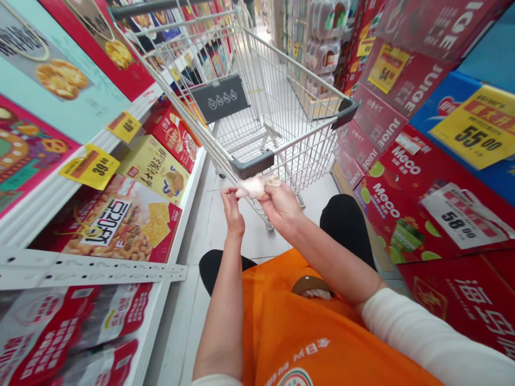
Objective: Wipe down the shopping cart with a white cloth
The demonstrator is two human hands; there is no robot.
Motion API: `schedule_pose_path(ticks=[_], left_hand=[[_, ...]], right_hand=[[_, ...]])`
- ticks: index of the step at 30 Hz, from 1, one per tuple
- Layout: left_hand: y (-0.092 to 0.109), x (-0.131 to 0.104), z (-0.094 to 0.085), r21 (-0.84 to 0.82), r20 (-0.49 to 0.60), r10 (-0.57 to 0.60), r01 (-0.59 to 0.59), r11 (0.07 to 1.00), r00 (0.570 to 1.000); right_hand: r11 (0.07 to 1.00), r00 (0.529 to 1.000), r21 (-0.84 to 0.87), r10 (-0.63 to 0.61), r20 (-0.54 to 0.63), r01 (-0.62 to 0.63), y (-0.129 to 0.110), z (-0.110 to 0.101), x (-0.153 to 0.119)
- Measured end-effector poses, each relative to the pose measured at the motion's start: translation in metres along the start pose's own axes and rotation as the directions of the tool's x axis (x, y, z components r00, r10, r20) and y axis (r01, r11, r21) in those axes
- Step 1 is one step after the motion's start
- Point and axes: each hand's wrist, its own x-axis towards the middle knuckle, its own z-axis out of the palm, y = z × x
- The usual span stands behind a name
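Observation:
A small crumpled whitish-pink cloth [254, 186] is stretched between my hands, just in front of the dark corner of a metal shopping cart [306, 139]. My right hand [282, 208] is closed on the cloth's right end. The fingers of my left hand [233, 210] pinch its left end, palm turned inward. An orange apron [277, 316] covers my lap below the hands. Whether the cloth touches the cart's edge I cannot tell.
Shelves [193, 182] with boxed snacks and yellow price tags run along the left. Stacked drink cartons [402, 171] line the right side. The cart stands in the aisle ahead, and wrapped bottles [322, 53] are stacked beyond it.

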Motion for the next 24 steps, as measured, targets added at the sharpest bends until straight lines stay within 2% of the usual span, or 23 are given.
schedule_pose_path(ticks=[1,2,3,4,6,7,8,9,10,12,14,17,20,22,24], left_hand=[[0.000,0.000,0.000,-0.003,0.000,-0.003,0.003,1.000,1.000],[0.001,-0.001,0.001,-0.006,0.004,-0.006,0.006,1.000,1.000],[0.001,-0.001,0.001,-0.009,0.009,-0.009,0.009,1.000,1.000],[0.002,-0.002,0.002,-0.011,0.014,-0.012,0.013,1.000,1.000],[0.004,-0.003,0.003,-0.013,0.015,-0.018,0.018,1.000,1.000],[0.005,-0.004,0.003,-0.012,0.014,-0.019,0.019,1.000,1.000],[0.006,-0.004,0.003,-0.011,0.012,-0.019,0.020,1.000,1.000],[0.006,-0.004,0.004,-0.010,0.010,-0.019,0.019,1.000,1.000],[0.007,-0.004,0.004,-0.008,0.008,-0.018,0.018,1.000,1.000],[0.007,-0.005,0.005,-0.001,0.003,-0.015,0.015,1.000,1.000],[0.006,-0.005,0.006,0.013,-0.005,-0.008,0.008,1.000,1.000],[0.006,-0.005,0.008,0.056,-0.017,0.016,-0.015,0.998,1.000],[0.011,0.006,0.005,0.128,-0.039,0.055,-0.050,0.991,0.998],[0.018,0.024,0.002,0.175,-0.088,0.101,-0.084,0.981,0.991],[0.027,0.051,-0.003,0.215,-0.154,0.176,-0.141,0.966,0.972]], right_hand=[[0.974,0.978,-0.096,-0.206,0.018,0.206,-0.009,0.002,-0.005],[0.886,0.911,-0.219,-0.411,0.035,0.408,-0.016,0.003,-0.009],[0.748,0.812,-0.351,-0.581,0.062,0.563,-0.020,0.004,-0.012],[0.593,0.708,-0.471,-0.699,0.102,0.653,-0.020,0.003,-0.013],[0.290,0.523,-0.609,-0.817,0.244,0.738,-0.006,-0.005,-0.012],[0.159,0.450,-0.626,-0.826,0.340,0.763,0.006,-0.012,-0.009],[0.046,0.386,-0.619,-0.817,0.428,0.784,0.021,-0.022,-0.006],[-0.032,0.346,-0.605,-0.796,0.497,0.795,0.037,-0.033,-0.002],[-0.084,0.331,-0.597,-0.766,0.550,0.798,0.051,-0.045,0.002],[-0.122,0.323,-0.573,-0.723,0.610,0.810,0.071,-0.066,0.007],[-0.128,0.299,-0.539,-0.715,0.632,0.833,0.072,-0.075,0.009],[-0.126,0.268,-0.523,-0.744,0.612,0.843,0.044,-0.058,0.009],[-0.175,0.299,-0.547,-0.684,0.666,0.819,0.009,-0.026,0.012],[-0.212,0.317,-0.542,-0.621,0.717,0.813,-0.004,-0.018,0.016],[-0.192,0.323,-0.546,-0.631,0.705,0.816,-0.009,-0.025,0.020]])
